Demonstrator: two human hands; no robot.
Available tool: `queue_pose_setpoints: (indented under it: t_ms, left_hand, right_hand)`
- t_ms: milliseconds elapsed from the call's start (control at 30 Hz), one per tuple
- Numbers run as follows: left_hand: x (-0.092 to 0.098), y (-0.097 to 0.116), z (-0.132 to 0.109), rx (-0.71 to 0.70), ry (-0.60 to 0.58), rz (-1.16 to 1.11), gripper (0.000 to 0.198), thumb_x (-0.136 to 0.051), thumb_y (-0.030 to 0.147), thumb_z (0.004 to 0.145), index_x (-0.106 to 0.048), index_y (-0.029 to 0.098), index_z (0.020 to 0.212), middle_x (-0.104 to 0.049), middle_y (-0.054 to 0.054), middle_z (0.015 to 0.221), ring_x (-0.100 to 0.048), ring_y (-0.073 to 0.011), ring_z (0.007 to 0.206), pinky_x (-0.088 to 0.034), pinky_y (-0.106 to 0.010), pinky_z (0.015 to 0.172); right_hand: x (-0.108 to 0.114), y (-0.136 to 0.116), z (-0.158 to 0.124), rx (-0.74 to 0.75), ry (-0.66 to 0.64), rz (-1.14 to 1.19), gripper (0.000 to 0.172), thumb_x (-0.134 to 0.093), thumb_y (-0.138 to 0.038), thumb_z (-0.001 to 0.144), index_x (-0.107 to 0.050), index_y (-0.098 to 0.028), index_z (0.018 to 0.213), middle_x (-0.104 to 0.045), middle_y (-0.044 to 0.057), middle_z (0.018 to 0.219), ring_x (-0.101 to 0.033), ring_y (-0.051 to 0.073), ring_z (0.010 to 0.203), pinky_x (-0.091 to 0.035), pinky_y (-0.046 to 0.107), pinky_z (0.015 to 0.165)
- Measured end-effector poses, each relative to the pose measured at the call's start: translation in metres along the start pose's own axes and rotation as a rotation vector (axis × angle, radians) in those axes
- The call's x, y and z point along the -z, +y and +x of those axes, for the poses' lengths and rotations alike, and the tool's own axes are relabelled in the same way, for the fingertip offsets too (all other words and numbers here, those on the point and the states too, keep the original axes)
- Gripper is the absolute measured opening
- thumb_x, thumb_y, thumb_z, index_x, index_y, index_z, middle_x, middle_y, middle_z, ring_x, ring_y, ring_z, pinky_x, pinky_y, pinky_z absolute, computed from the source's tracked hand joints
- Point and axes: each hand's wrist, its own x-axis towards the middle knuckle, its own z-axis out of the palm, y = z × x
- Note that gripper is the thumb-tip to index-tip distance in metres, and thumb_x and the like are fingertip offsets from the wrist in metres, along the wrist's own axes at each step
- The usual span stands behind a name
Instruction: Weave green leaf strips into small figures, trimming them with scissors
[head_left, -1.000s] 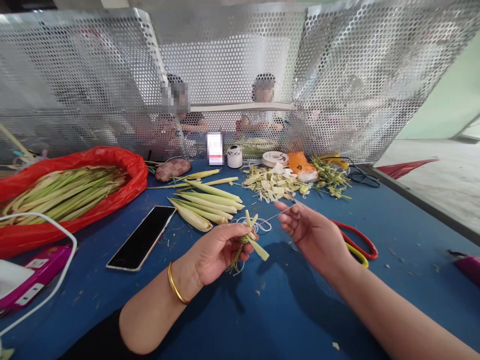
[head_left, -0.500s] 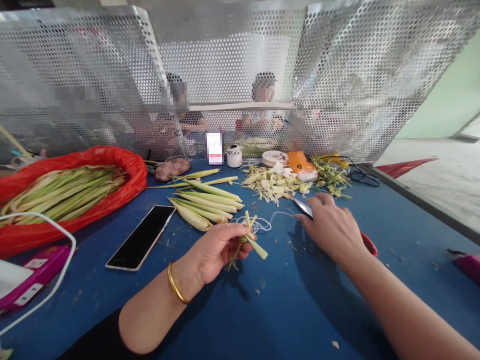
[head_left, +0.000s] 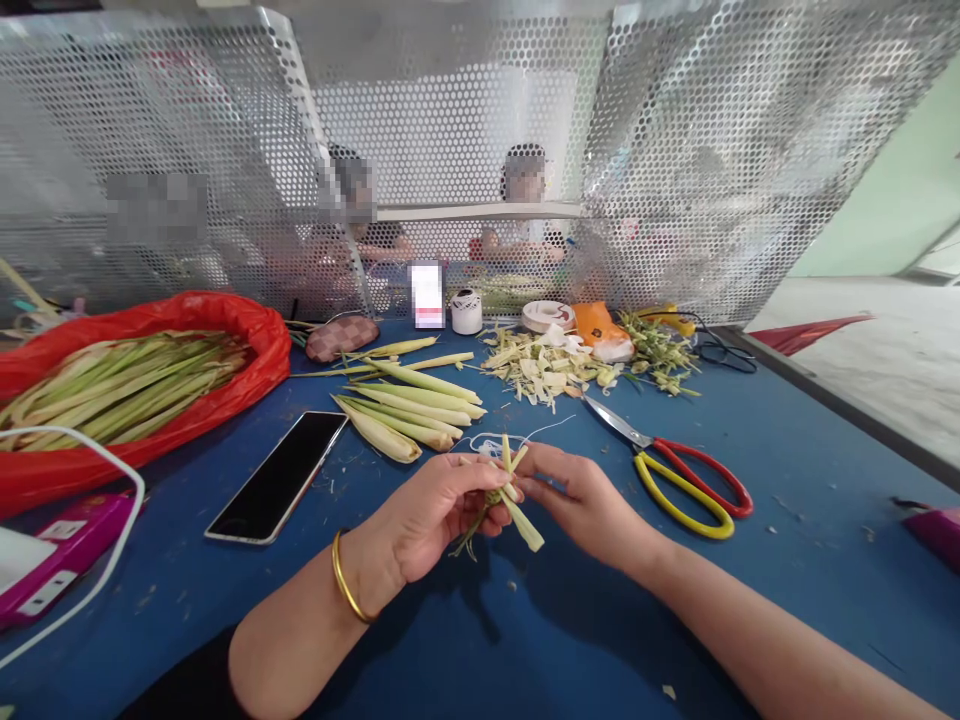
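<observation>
My left hand pinches a small woven piece of pale green leaf strips, whose loose ends stick out above and below the fingers. From the right, my right hand meets it, thumb and forefinger closed at the edge of the same piece; what exactly lies between those fingertips is partly hidden. Thin white string is looped on the table just behind both hands. Scissors with one red and one yellow handle lie to the right of my right hand, blades pointing away to the left.
Long pale leaf shoots lie beyond my left hand, beside a dark phone. A red bag of leaves stands left. Leaf scraps, a tape roll and a white jar sit before a perforated metal screen; people sit behind it.
My right hand has left the scissors on the table and moved left to the woven leaf piece. My left hand keeps its pinch in nearly the same place.
</observation>
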Motion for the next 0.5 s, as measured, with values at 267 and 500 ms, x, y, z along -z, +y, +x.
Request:
queue_pose_setpoints:
  t_ms: [267,500]
  left_hand:
    - [-0.0030,-0.0019,0.0043,-0.022,0.109,-0.004,0.012,-0.072,0.024,0.072,-0.070,0.012,0.072,-0.065,-0.002,0.069,-0.058,-0.0085,0.056,-0.046,-0.018,0.054]
    - [-0.0068,-0.0058,0.0040,-0.039,0.151,0.002,0.012,-0.071,0.023,0.072,-0.069,0.011,0.072,-0.066,-0.004,0.071,-0.058,-0.0090,0.055,-0.047,-0.018,0.054]
  right_hand:
    - [0.0059,-0.0047,-0.0042,-0.228,0.081,0.043,0.026,-0.051,-0.038,0.091,-0.059,-0.020,0.074,-0.044,-0.005,0.056,-0.040,0.010,0.048,-0.032,0.024,0.049]
    - [0.0041,-0.0075,-0.0050,-0.218,0.165,-0.080,0.024,-0.055,-0.034,0.088,-0.064,-0.020,0.070,-0.049,-0.002,0.059,-0.040,0.012,0.057,-0.030,0.025,0.052]
